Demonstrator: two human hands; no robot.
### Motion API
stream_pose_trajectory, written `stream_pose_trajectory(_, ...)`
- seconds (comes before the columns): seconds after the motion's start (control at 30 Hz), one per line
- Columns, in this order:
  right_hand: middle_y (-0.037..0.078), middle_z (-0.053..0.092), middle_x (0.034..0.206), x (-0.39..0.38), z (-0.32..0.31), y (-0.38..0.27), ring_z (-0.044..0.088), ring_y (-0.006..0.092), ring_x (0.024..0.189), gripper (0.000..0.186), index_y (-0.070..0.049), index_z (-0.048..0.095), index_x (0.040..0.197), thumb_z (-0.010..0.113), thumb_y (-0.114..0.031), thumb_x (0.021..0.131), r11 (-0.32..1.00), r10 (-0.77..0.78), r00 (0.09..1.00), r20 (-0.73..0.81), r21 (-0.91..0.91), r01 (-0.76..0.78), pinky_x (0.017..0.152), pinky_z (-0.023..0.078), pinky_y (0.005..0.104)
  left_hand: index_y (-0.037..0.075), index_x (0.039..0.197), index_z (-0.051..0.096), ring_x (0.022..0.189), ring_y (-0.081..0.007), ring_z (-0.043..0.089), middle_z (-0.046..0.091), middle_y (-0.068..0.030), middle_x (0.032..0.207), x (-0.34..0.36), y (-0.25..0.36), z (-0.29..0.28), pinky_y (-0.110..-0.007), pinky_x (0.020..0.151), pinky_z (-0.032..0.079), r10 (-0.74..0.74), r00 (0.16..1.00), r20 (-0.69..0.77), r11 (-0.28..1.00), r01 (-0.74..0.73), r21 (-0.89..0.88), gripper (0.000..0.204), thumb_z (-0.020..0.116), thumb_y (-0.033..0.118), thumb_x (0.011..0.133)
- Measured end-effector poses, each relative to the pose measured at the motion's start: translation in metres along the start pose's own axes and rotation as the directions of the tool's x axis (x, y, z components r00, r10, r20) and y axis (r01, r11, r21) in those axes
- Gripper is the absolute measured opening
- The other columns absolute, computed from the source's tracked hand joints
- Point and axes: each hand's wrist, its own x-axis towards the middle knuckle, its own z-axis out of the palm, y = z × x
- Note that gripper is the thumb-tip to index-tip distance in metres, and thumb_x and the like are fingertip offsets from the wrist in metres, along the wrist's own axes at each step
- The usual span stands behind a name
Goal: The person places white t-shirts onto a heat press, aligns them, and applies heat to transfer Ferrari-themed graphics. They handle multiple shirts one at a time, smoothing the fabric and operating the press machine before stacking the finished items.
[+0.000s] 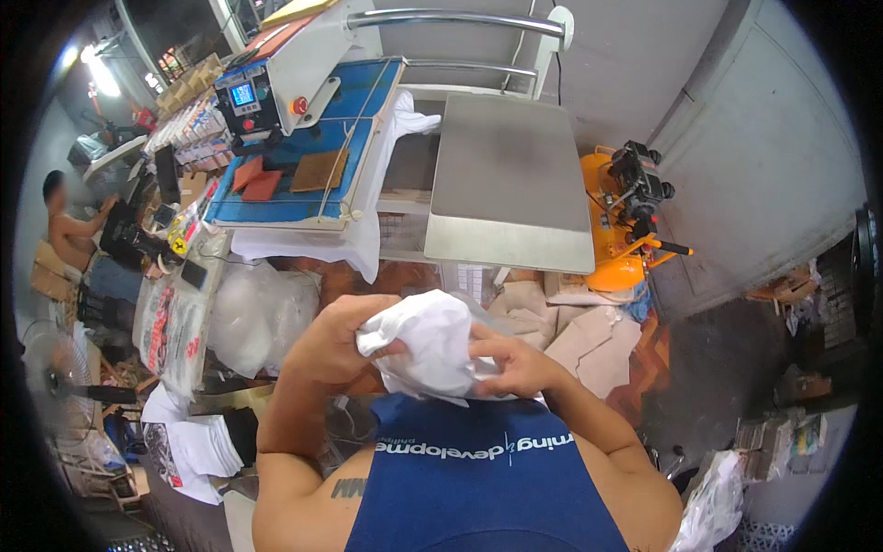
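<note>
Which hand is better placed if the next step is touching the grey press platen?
Probably the right hand: it lies almost directly below the grey platen in view; the left hand is farther left. Both hands are busy with white cloth.

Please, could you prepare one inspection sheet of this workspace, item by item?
Surface: grey metal plate, with a lighter strip at its near end.
Job's things: white cloth, bunched up.
Clutter: loose brown sheets; clear plastic at left.
Hands: left hand grips the cloth; right hand at its right side, exact grip unclear.
Cables: dark cable by the back wall.
Surroundings: orange machine right of the plate; fan and another person far left.
</note>
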Motion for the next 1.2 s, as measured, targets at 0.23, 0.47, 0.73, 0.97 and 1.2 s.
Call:
stream_pose_trajectory(0.23, -0.004, 0.06, 0.093, -0.027, -0.041, -0.091, 0.057, 0.0101, 0.083, 0.028, -0.008, 0.067, 0.105, 0.084, -0.018, 0.087, 0.978, 0.207, 0.807, -0.553, 0.127, -0.164, 0.074, 0.049, 0.0285, -0.003, 0.104, 0.072, 0.088, -0.0367, 0.072, 0.073, -0.0195, 0.098, 0.021, -0.027, -0.034, -0.041, 0.08, 0.057, 0.308, 0.904, -0.296, 0.801, -0.079, 0.594, 0.029, 0.067, -0.005, 0.076)
stream_pose_trajectory(0.47, 0.013, 0.071, 0.088, -0.03, -0.108, -0.127, 0.07, 0.0326, 0.085, 0.028, -0.002, 0.07, 0.097, 0.083, -0.012, 0.073, 0.591, 0.349, 0.876, -0.333, -0.647, -0.482, 0.079, 0.055, 0.0413, -0.003, 0.104, 0.072, 0.084, -0.0372, 0.073, 0.072, -0.02, 0.091, 0.031, -0.021, -0.052, -0.04, 0.076, 0.057, 0.464, 0.809, -0.36, 0.801, -0.211, 0.56, 0.025, 0.06, -0.003, 0.081)
stream_pose_trajectory(0.73, 0.001, 0.068, 0.086, 0.008, -0.277, -0.221, 0.063, 0.0154, 0.082, 0.012, -0.003, 0.064, 0.09, 0.068, -0.009, 0.081, 0.558, -0.112, 0.709, -0.696, -0.635, -0.535, 0.076, 0.052, 0.0325, -0.001, 0.121, 0.068, 0.103, -0.0301, 0.07, 0.073, -0.0196, 0.111, 0.14, -0.011, -0.176, -0.038, 0.094, 0.052, 0.553, 0.567, -0.611, 0.74, 0.003, 0.673, 0.033, 0.059, 0.021, 0.097)
stream_pose_trajectory(0.97, 0.018, 0.075, 0.1, 0.146, -0.424, -0.288, 0.069, 0.0295, 0.087, 0.027, -0.005, 0.074, 0.111, 0.073, -0.027, 0.095, 0.172, -0.668, 0.539, -0.513, -0.811, -0.56, 0.081, 0.054, 0.044, 0.003, 0.123, 0.069, 0.1, -0.0446, 0.071, 0.073, -0.0265, 0.107, 0.324, 0.062, -0.285, -0.045, 0.086, 0.055, 0.841, 0.263, -0.472, 0.438, 0.181, 0.881, 0.04, 0.061, 0.035, 0.101)
stream_pose_trajectory(1.2, 0.012, 0.075, 0.103, 0.078, -0.366, -0.341, 0.069, 0.0234, 0.097, 0.025, -0.002, 0.072, 0.116, 0.067, -0.019, 0.098, 0.207, -0.68, 0.548, -0.488, -0.844, -0.495, 0.088, 0.053, 0.0378, 0.003, 0.12, 0.063, 0.088, -0.0263, 0.066, 0.07, -0.0104, 0.102, 0.312, 0.132, -0.276, -0.039, 0.077, 0.054, 0.886, 0.094, -0.453, 0.463, -0.171, 0.87, 0.027, 0.068, 0.018, 0.099)
